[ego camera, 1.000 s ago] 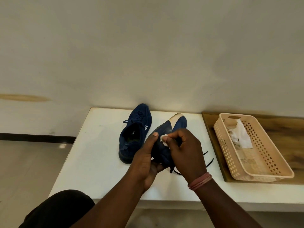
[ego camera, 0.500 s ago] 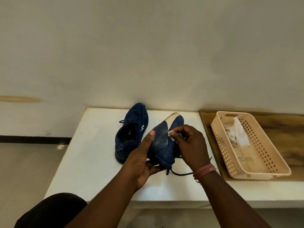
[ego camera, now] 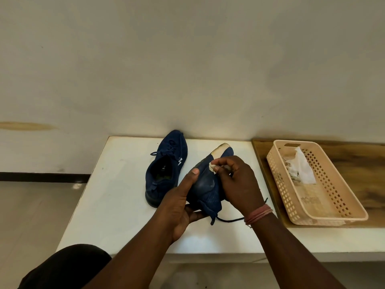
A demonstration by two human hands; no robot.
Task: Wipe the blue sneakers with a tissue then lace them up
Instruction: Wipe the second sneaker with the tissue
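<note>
One blue sneaker (ego camera: 166,167) lies on the white table (ego camera: 116,184), laced, its opening facing me. The second blue sneaker (ego camera: 208,188) is tilted on its side above the table, pale sole tip pointing away. My left hand (ego camera: 179,207) grips it from below at the heel, thumb up along the side. My right hand (ego camera: 237,184) pinches a small wad of tissue (ego camera: 212,167) and presses it against the sneaker's upper side near the toe. A dark lace (ego camera: 229,220) trails from the held sneaker onto the table.
A peach perforated plastic basket (ego camera: 333,213) holding crumpled white tissues (ego camera: 300,167) sits on a wooden surface (ego camera: 364,163) right of the table. A wall runs right behind the table. My dark-clothed knee (ego camera: 66,265) is at the lower left.
My right hand has slid the tissue forward along the sneaker's side toward the toe. My left thumb has straightened up along the sneaker; the held sneaker has tilted more.
</note>
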